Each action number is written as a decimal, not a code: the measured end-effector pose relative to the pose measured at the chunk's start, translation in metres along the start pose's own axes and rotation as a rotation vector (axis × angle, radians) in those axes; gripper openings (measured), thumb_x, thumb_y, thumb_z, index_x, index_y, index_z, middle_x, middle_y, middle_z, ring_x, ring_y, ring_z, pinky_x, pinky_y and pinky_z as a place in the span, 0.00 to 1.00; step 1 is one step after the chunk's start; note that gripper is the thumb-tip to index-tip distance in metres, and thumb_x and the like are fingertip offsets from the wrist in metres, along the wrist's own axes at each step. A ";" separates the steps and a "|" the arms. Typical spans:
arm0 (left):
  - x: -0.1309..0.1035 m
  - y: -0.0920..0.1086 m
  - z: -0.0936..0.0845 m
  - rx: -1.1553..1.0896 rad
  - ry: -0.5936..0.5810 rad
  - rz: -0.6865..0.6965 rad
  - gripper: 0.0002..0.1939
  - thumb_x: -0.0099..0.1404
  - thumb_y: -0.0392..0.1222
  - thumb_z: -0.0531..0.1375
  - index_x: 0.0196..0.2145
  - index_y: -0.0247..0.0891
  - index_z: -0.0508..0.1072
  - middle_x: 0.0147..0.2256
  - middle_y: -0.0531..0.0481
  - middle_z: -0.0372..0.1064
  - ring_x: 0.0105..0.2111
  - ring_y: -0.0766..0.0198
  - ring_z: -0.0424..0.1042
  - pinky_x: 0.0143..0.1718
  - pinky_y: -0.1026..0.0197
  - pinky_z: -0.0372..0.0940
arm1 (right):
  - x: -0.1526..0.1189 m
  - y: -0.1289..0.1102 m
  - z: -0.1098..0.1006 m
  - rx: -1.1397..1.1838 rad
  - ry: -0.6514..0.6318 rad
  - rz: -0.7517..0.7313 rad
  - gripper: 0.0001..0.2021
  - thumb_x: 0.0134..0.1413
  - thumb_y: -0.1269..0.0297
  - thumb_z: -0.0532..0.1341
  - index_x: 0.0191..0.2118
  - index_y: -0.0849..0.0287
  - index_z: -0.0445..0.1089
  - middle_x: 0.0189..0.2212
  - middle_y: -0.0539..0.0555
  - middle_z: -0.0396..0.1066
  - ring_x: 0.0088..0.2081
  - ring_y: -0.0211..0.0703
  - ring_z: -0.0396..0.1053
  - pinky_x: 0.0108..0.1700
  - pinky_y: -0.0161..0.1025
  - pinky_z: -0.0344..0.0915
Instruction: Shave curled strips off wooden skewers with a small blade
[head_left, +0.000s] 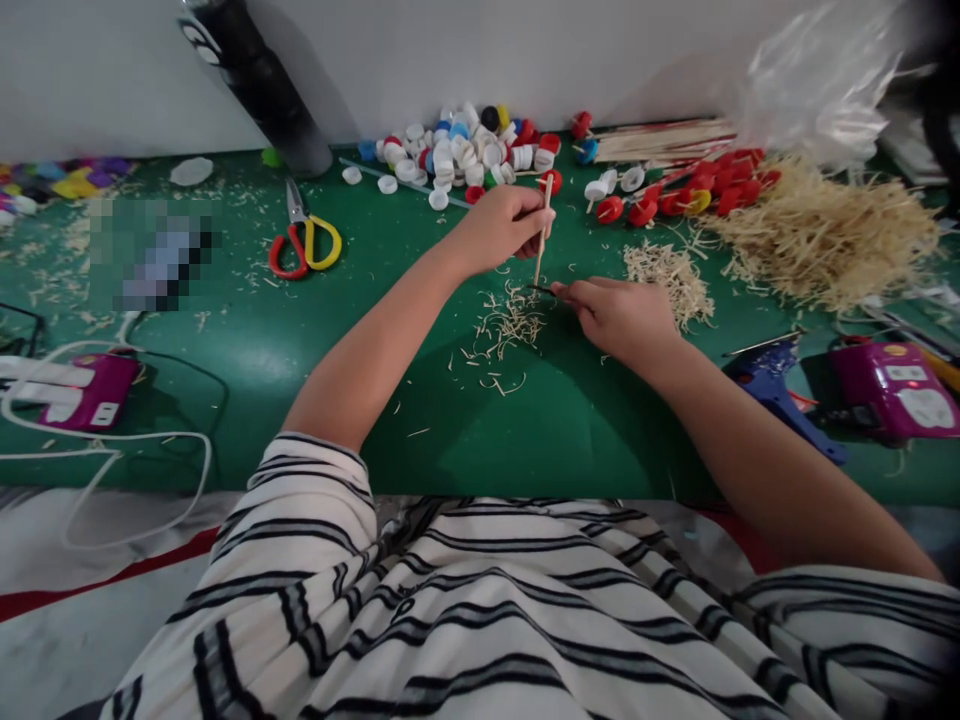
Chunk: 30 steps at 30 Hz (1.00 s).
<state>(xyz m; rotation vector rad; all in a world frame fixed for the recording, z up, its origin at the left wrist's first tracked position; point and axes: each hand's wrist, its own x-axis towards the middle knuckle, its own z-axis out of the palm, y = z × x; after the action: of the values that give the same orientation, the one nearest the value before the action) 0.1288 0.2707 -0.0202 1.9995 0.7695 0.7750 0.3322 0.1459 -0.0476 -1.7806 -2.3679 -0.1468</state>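
Observation:
My left hand (510, 225) is closed around a thin wooden stick (546, 215), which it holds nearly upright over the table. Lower and to the right, my right hand (619, 310) grips a small knife (541, 289). Only a bit of its dark blade shows, right at the stick's lower end; my fingers hide the handle. Curled wood shavings (514, 320) lie loosely below the stick. A denser heap of shavings (667, 280) sits beyond my right hand.
Bottle caps (457, 160) pile up along the wall, with bundled sticks (660, 142) to their right. Scissors (304, 240) lie left of my left arm. A blue glue gun (784, 390), a purple power socket (896, 390) and a large straw-like heap (832, 235) occupy the right.

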 end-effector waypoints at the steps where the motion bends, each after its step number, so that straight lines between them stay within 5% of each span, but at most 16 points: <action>1: 0.000 -0.001 0.000 -0.014 0.007 -0.006 0.15 0.74 0.44 0.57 0.30 0.34 0.70 0.23 0.52 0.66 0.27 0.67 0.74 0.38 0.59 0.72 | 0.000 0.000 0.000 0.010 -0.001 0.003 0.20 0.71 0.58 0.49 0.55 0.47 0.77 0.46 0.52 0.80 0.39 0.44 0.74 0.28 0.40 0.44; 8: 0.000 0.000 0.002 -0.117 0.062 -0.090 0.12 0.71 0.39 0.62 0.28 0.34 0.71 0.22 0.53 0.63 0.28 0.66 0.74 0.41 0.56 0.72 | 0.003 -0.002 0.000 0.030 -0.042 0.016 0.19 0.70 0.59 0.51 0.53 0.47 0.77 0.49 0.49 0.81 0.41 0.46 0.76 0.27 0.41 0.42; 19: -0.005 -0.002 0.001 -0.089 0.031 0.023 0.14 0.71 0.43 0.61 0.28 0.34 0.71 0.24 0.51 0.67 0.26 0.66 0.73 0.35 0.60 0.70 | -0.003 -0.004 0.001 0.051 -0.077 0.022 0.18 0.70 0.59 0.52 0.54 0.45 0.76 0.50 0.47 0.80 0.43 0.44 0.76 0.27 0.40 0.43; 30: -0.007 -0.002 0.001 -0.085 0.012 0.010 0.15 0.74 0.42 0.57 0.28 0.35 0.70 0.28 0.48 0.72 0.27 0.66 0.73 0.36 0.59 0.70 | -0.005 0.003 0.008 0.018 0.036 0.021 0.21 0.73 0.57 0.49 0.55 0.45 0.79 0.40 0.52 0.81 0.36 0.40 0.72 0.28 0.41 0.41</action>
<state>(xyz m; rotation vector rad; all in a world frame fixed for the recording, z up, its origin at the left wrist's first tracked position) 0.1247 0.2653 -0.0238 1.9255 0.7220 0.8130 0.3354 0.1434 -0.0570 -1.7789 -2.3175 -0.1536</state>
